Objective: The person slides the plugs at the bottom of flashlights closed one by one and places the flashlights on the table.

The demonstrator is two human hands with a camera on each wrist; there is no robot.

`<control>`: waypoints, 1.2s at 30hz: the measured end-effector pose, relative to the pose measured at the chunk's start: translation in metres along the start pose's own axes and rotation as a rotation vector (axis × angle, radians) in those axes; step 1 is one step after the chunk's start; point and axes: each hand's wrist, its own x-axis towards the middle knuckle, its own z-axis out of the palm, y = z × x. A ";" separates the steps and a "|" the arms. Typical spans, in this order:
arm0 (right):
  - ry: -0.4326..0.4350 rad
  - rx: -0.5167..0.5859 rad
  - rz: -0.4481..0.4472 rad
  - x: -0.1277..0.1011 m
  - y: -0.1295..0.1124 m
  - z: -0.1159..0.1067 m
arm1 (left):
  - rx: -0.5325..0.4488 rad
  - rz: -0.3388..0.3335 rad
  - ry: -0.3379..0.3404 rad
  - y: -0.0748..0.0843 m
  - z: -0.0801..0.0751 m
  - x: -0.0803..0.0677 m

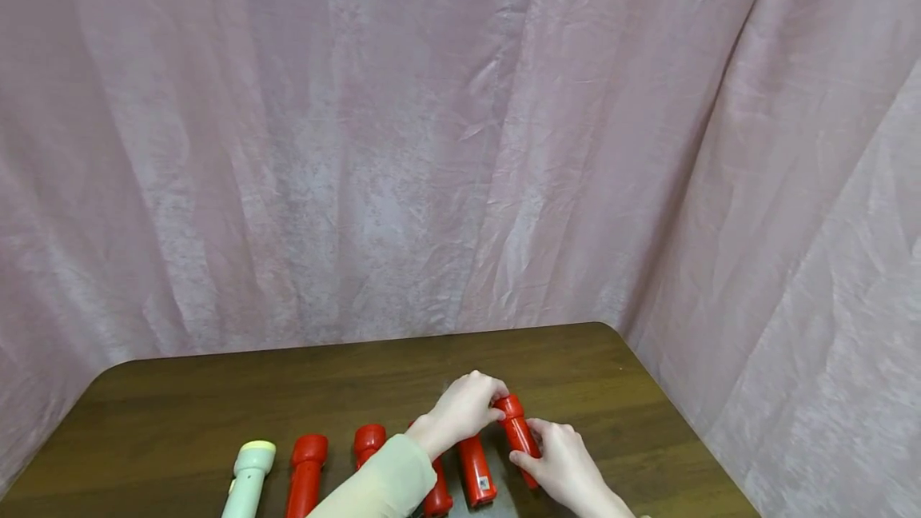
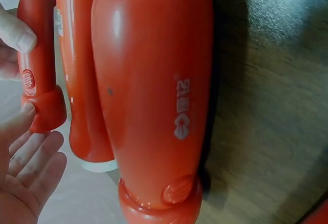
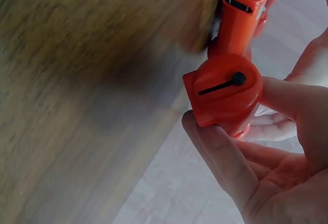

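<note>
Low in the head view, a row of torches lies on the brown table, each with its long axis running from the bottom edge up toward the curtain.

At lower left is a pale green torch, lens end up-frame. Right of it lie a red torch and a second red torch, wide heads likewise up-frame. Further right, partly under the pale sleeve, lie two more red ones.

The left hand reaches in from bottom centre, its grip curled over the upper end of the held torch. The left wrist view shows a thumb and fingertip on that torch at the far left of the frame, with the two lying ones large beside it.

The held torch sits right of centre, low in the head view, tilted slightly: its top end leans a little left, its lower end runs down-right into the right hand.

The right hand's grip is closed round that lower end; in the right wrist view the fingers and thumb pinch the butt cap, which faces the camera.
</note>
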 end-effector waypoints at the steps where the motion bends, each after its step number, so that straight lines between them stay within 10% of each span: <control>1: 0.002 -0.009 0.001 0.001 0.000 0.001 | 0.003 0.002 -0.003 -0.001 0.001 0.000; 36: 0.035 -0.184 -0.034 0.005 -0.009 0.018 | 0.072 -0.036 -0.067 -0.011 0.020 0.003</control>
